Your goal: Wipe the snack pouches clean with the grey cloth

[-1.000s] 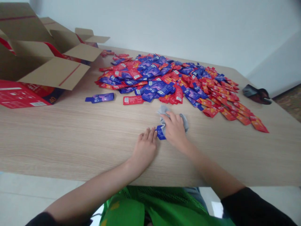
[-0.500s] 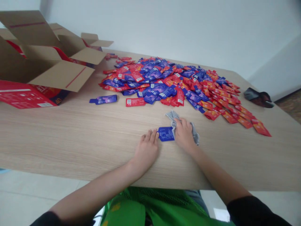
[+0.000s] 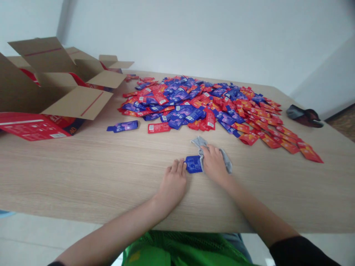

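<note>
On the table in front of me lies a blue sachet [image 3: 193,164], its printed side up. The fingers of my left hand [image 3: 174,181] are closed on its narrow neck end, holding it against the tabletop. A crumpled grey cloth [image 3: 200,142] is bunched under my right hand [image 3: 215,165], whose fingers are closed over it. The cloth rests on the right end of the sachet and covers that end.
A large heap of red and blue sachets [image 3: 180,103] spreads across the back of the table [image 3: 97,177]. A lone blue sachet [image 3: 123,126] lies left of it. Open cartons [image 3: 77,101] stand at the left. A dark object [image 3: 305,116] sits at the right edge.
My right hand and the cloth have shifted slightly left over the sachet. My left hand keeps its hold. The whole view has tilted a little.
</note>
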`<state>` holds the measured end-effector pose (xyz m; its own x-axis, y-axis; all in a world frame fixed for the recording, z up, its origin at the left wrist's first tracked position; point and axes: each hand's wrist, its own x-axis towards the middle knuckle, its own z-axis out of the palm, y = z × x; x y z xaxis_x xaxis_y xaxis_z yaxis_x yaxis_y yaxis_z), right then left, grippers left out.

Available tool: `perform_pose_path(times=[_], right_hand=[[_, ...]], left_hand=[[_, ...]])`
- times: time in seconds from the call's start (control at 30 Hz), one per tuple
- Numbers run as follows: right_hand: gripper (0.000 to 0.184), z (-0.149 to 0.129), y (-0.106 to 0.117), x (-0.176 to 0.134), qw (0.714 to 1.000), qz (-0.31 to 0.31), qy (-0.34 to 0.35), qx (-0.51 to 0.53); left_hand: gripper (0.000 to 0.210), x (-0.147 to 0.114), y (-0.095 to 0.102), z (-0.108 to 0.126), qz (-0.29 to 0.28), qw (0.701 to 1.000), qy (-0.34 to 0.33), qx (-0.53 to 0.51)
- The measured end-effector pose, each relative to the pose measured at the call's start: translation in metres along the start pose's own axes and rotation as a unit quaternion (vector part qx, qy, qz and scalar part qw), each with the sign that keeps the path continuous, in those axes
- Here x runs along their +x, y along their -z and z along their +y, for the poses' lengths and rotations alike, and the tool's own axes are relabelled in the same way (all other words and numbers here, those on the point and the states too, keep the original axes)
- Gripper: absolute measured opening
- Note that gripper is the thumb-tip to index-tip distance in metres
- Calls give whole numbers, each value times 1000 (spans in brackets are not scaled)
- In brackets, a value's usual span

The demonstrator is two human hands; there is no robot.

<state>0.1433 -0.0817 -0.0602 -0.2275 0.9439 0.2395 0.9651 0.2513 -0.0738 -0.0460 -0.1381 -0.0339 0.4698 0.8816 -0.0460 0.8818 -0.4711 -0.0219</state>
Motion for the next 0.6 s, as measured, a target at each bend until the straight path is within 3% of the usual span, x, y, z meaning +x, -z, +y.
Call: perform_pose_path(times=[0.13, 0.27, 0.37, 0.47, 0.6], right_hand=[[44, 53, 11, -3, 995, 34, -59, 74], [42, 71, 19, -17, 977, 105, -90, 162], [37, 64, 14, -36, 988, 37, -68, 132], [35, 62, 13, -38, 989, -41, -47, 134], [41, 68, 32, -2, 977, -32, -39, 206]], left_hand=[[36, 17, 25, -9, -29, 999, -2, -43], [39, 42, 43, -16, -10, 999, 6, -50], [53, 56, 38, -18, -38, 994, -12, -99], [71, 65, 27, -22, -73, 989, 16, -131], [65, 70, 24, -33, -110, 962, 33, -247]])
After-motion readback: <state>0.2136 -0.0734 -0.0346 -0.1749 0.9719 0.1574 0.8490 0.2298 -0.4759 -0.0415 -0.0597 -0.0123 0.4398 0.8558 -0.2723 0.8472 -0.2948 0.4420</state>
